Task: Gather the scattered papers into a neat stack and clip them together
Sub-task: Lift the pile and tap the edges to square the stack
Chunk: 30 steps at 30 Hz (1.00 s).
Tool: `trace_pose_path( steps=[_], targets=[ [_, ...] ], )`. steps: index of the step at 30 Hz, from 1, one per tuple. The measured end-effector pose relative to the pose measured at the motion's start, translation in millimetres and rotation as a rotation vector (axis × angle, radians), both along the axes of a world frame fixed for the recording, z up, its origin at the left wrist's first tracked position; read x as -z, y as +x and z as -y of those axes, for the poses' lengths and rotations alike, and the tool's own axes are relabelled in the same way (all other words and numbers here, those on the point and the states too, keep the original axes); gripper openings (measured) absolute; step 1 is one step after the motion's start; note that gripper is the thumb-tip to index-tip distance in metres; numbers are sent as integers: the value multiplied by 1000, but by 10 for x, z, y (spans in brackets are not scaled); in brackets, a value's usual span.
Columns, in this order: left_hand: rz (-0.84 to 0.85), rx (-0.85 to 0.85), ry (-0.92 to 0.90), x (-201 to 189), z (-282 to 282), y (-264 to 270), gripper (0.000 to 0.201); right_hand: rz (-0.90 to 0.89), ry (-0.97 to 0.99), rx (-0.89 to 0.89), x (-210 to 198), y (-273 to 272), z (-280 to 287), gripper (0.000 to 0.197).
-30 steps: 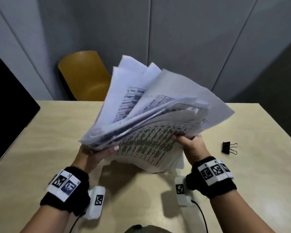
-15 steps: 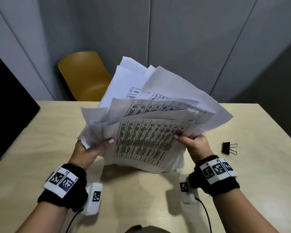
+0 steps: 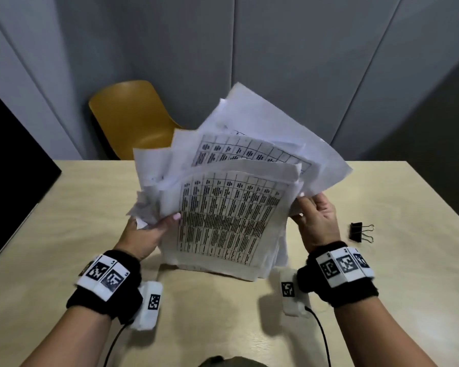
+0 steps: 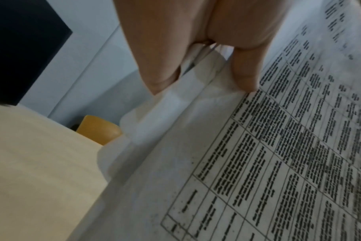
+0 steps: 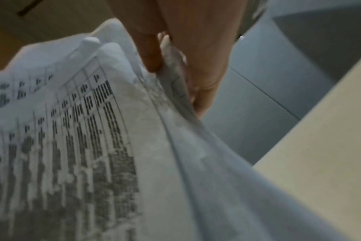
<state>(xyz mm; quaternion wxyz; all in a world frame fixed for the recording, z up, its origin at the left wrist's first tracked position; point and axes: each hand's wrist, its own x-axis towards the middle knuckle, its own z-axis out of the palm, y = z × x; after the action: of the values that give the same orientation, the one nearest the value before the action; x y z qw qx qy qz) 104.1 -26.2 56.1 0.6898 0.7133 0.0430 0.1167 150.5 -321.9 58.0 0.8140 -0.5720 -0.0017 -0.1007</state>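
Head view: gripping the papers (image 3: 231,215) from both sides, left hand (image 3: 143,234) on the left edge with the thumb across the printed front sheet, right hand (image 3: 316,221) pinching the right edge. Standing the bundle roughly upright, its lower edge close to or touching the worktop (image 3: 64,207), though contact cannot be told for sure. Sheets fanning unevenly at the top, corners sticking out at several angles, so not yet squared. Binder clip (image 3: 359,232) lying untouched on the worktop, just right of the right hand. Yellow chair (image 3: 133,115) sitting behind the far edge.

Left wrist view: fingers (image 4: 245,76) curling over the sheet edges, thumb in front, several layers wedged between.

Right wrist view: fingers (image 5: 150,53) pinching the edge of the papers (image 5: 72,146), layers splaying apart below the grip; picture blurred.

Judging the step in hand: squaring up the gathered bundle. Likely needing next: loosening both grips slightly and tapping the lower edge on the worktop until the edges line up, then holding with one hand and reaching for the binder clip with the other.
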Motion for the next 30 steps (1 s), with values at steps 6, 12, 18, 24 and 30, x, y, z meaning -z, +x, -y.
trace_pose_path(
  steps=[6,12,18,24,30],
  targets=[
    [-4,10,-34,26,-141,-73,47,83,-500,203,218,-75,71,22],
    [67,35,-77,-43,-54,-73,19,-136,-753,165,470,-147,-27,18],
    [80,-31,-52,-26,-91,-72,64,-286,-536,10,166,-231,-53,27],
    [36,-49,-132,27,-233,-127,41,-151,-223,-206,98,207,95,34],
    [15,-98,-78,10,-228,-123,23,-317,-94,-180,-285,264,16,78]
  ],
)
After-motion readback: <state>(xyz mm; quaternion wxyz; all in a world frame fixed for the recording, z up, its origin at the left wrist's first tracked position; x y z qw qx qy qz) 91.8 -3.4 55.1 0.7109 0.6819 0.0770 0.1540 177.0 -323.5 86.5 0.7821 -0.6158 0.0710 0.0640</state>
